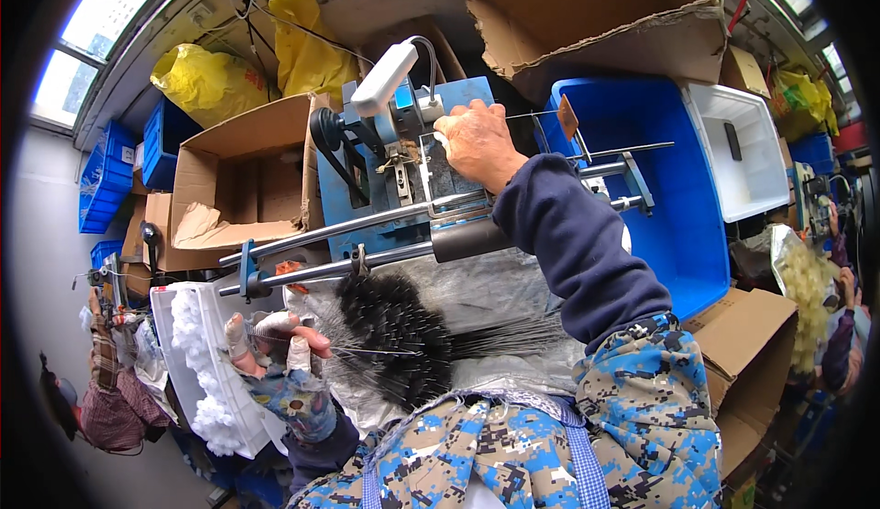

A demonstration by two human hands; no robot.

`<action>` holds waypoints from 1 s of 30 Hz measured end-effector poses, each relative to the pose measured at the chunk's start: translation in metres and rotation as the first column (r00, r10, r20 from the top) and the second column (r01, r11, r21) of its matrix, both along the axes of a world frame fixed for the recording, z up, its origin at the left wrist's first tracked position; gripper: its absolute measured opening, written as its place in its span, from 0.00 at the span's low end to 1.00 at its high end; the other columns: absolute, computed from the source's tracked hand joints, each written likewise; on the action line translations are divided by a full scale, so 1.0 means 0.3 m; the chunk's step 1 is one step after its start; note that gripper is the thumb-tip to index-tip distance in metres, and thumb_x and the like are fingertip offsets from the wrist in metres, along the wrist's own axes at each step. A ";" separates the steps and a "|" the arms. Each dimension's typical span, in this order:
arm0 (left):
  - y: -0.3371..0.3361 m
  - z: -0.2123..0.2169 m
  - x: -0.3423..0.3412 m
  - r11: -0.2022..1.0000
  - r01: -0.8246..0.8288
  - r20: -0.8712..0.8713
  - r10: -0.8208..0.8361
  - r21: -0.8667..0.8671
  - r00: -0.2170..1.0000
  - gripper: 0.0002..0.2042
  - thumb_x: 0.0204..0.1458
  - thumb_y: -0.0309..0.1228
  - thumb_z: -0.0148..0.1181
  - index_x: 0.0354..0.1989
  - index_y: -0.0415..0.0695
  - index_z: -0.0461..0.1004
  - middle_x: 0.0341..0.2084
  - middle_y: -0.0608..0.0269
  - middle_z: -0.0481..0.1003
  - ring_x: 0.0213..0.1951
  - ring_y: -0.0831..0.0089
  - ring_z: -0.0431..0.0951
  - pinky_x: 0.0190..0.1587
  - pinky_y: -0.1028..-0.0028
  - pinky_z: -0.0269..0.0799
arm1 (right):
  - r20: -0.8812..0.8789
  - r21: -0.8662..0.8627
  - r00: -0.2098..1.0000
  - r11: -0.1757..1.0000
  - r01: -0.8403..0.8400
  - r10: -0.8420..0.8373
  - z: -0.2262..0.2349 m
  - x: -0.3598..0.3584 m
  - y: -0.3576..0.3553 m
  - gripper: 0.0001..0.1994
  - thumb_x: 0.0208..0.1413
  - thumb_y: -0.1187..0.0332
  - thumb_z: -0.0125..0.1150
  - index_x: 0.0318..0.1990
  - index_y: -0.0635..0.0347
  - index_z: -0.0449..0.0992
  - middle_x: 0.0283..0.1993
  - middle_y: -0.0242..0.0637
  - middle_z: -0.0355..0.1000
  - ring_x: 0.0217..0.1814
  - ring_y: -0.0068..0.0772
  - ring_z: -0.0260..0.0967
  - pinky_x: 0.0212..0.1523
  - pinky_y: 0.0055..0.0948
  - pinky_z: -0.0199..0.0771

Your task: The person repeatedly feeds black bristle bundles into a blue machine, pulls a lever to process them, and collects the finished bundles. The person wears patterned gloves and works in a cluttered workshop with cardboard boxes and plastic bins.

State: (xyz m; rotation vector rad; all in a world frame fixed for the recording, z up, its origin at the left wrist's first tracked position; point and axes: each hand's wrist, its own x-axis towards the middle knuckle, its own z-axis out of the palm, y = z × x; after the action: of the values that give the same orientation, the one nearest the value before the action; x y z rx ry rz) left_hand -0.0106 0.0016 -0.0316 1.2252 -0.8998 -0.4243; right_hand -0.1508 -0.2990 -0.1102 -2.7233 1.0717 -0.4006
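My left hand (pixel 275 344), its fingers wrapped with tape, is closed on thin wire stems (pixel 371 352) at the left of my lap. Beside it lies a pile of black bristle brushes (pixel 390 335) with long wire stems fanning to the right. My right hand (pixel 478 142) is curled closed on the bed of a blue bench machine (pixel 367 225); what its fingers hold is hidden. A thin rod runs right from near that hand. Two steel rails (pixel 367 260) with a dark sleeve (pixel 467 239) cross in front of the machine.
A white tray (pixel 165 326) of fluffy white pieces stands left. Right of the machine are a large blue bin (pixel 683 261) and a white bin (pixel 765 170). Cardboard boxes (pixel 247 138) and yellow bags (pixel 206 82) sit behind. Other people work at both far sides.
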 end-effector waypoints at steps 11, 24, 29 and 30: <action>-0.011 -0.027 0.005 0.989 0.142 -0.236 -0.146 -0.035 0.961 0.31 0.48 0.15 0.53 0.61 0.46 0.51 0.34 0.45 0.73 0.24 0.64 0.77 0.19 0.73 0.76 | -0.104 0.042 0.993 0.997 0.061 -0.057 0.071 -0.137 0.118 0.26 0.42 0.59 0.64 0.47 0.67 0.69 0.52 0.46 0.54 0.56 0.44 0.52 0.46 0.41 0.60; -0.020 -0.009 -0.046 0.998 0.071 -0.059 -0.070 0.000 0.996 0.30 0.47 0.15 0.55 0.60 0.45 0.53 0.33 0.47 0.73 0.24 0.65 0.77 0.21 0.74 0.76 | 0.091 0.010 0.995 0.999 -0.031 0.030 0.019 0.069 0.223 0.32 0.50 0.55 0.56 0.52 0.77 0.60 0.40 0.49 0.64 0.36 0.41 0.67 0.36 0.30 0.72; -0.001 0.004 -0.037 0.999 0.053 -0.023 -0.052 0.010 0.998 0.30 0.48 0.15 0.53 0.60 0.46 0.53 0.33 0.48 0.73 0.24 0.66 0.77 0.20 0.75 0.75 | -0.017 -0.073 0.991 0.988 -0.136 0.135 0.040 0.015 0.184 0.31 0.51 0.55 0.55 0.53 0.78 0.59 0.41 0.54 0.64 0.35 0.48 0.70 0.38 0.35 0.72; 0.013 0.002 -0.024 0.999 0.045 -0.038 -0.044 0.004 0.998 0.30 0.48 0.14 0.53 0.60 0.46 0.53 0.33 0.48 0.73 0.24 0.66 0.77 0.20 0.75 0.75 | -0.052 -0.046 0.990 0.990 -0.131 0.129 0.043 -0.021 0.167 0.31 0.50 0.57 0.57 0.52 0.78 0.60 0.41 0.53 0.63 0.36 0.47 0.69 0.39 0.34 0.72</action>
State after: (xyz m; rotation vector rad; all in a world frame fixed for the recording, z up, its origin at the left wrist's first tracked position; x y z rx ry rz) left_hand -0.0179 0.0054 -0.0311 1.1992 -0.8955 -0.4838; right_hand -0.1571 -0.2489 -0.0972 -2.8409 0.9004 -0.3461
